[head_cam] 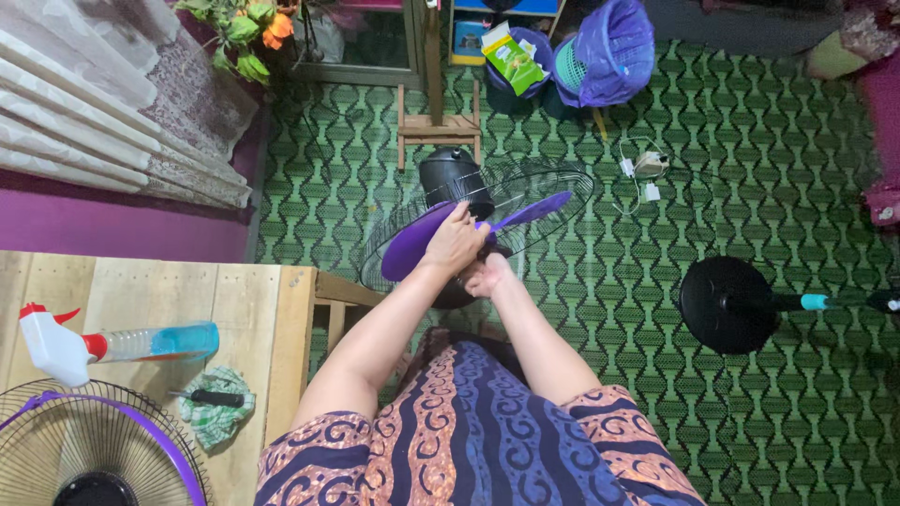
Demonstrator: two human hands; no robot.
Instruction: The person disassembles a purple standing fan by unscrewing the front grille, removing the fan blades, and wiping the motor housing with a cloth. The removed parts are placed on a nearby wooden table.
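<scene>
- Purple fan blade [412,245] is gripped at the hub by left hand [455,242]; its long axis runs left-right.
- Right hand [487,276] is just below, grip hidden.
- Rear fan guard [562,187] lies beneath.

Both hands [469,258] grip the purple fan blade [412,245].

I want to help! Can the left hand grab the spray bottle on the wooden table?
Probably yes. The left hand rests on the purple fan blade; the spray bottle lies on that side, nothing between.
</scene>
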